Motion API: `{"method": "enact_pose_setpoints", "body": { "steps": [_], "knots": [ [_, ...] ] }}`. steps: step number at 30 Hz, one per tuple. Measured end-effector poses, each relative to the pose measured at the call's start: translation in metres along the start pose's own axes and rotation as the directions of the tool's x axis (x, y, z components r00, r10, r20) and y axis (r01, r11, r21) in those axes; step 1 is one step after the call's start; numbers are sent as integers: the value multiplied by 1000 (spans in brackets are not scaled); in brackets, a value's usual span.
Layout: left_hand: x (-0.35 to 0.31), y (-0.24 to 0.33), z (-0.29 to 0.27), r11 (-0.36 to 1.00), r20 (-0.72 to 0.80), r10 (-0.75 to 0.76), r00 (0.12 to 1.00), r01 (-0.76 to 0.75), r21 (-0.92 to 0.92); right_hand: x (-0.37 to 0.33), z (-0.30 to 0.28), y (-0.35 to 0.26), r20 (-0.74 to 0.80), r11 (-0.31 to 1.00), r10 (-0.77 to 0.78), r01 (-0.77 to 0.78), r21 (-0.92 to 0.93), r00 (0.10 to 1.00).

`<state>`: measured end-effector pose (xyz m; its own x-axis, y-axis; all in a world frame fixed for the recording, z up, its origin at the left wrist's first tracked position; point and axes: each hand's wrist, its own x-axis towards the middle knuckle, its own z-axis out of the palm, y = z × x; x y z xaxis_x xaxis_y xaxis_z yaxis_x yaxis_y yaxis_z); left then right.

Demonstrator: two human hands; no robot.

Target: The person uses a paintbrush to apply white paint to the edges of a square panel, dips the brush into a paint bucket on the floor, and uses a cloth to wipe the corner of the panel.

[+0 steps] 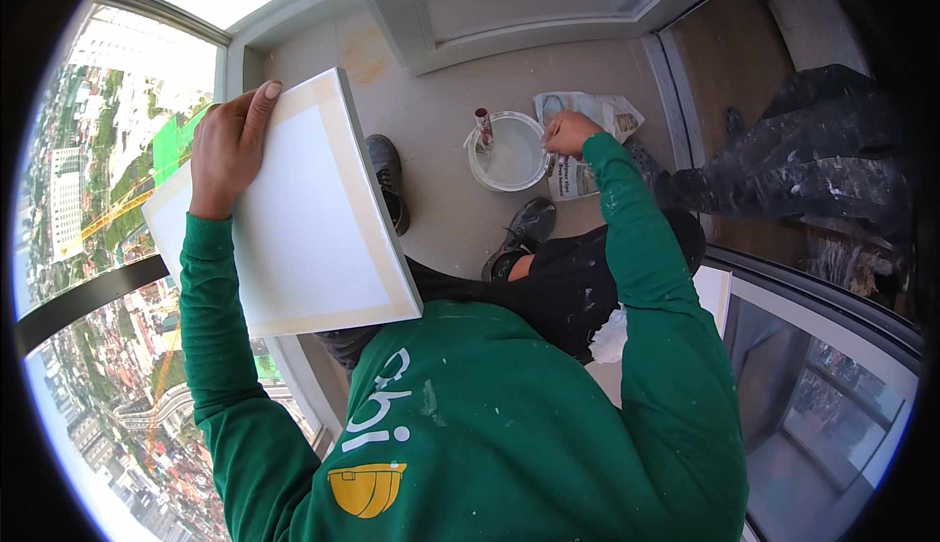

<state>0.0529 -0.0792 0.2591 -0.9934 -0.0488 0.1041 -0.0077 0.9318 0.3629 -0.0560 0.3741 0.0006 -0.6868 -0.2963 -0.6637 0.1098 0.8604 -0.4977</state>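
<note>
My left hand [231, 145] grips the upper edge of a flat white panel [304, 209], thumb on its face and fingers behind it. Strips of cream tape run along the panel's borders, and it rests tilted against my left leg. My right hand [570, 134] is closed in a pinch at the right rim of a round white bucket [474, 167]. What its fingers hold, if anything, is hidden. Inside the bucket is a pale, whitish content, and a dark red and white handle-like stick [484, 128] leans at its left rim. Printed newspaper [599, 111] lies beside and under the right hand.
Tall windows [122, 52] on the left look down on a city. A grey door frame [529, 43] stands ahead, and dark glass [734, 62] on the right shows dark paint-marked trousers, perhaps a reflection. My shoes [531, 226] flank the bucket on the beige floor [431, 229].
</note>
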Motion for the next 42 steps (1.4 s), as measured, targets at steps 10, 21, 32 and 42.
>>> {"method": "enact_pose_setpoints", "body": {
  "steps": [10, 21, 32, 42],
  "knots": [
    [6, 5, -2, 999, 17, -5, 1000, 4, 41, -3, -19, -12, -20, 1000, 23, -23, -15, 1000],
    [4, 10, -2, 999, -23, -23, 999, 24, 41, -19, -55, -31, 37, 949, -133, 116, 294, 990],
    [-11, 20, -1, 995, -17, 6, 1000, -5, 103, -58, -84, -44, -68, 457, -508, 335, 824, 859],
    [-9, 13, -3, 999, -13, 19, 1000, -19, 46, -124, -54, -150, -300, 24, -734, 464, 885, 610]
  ]
}}
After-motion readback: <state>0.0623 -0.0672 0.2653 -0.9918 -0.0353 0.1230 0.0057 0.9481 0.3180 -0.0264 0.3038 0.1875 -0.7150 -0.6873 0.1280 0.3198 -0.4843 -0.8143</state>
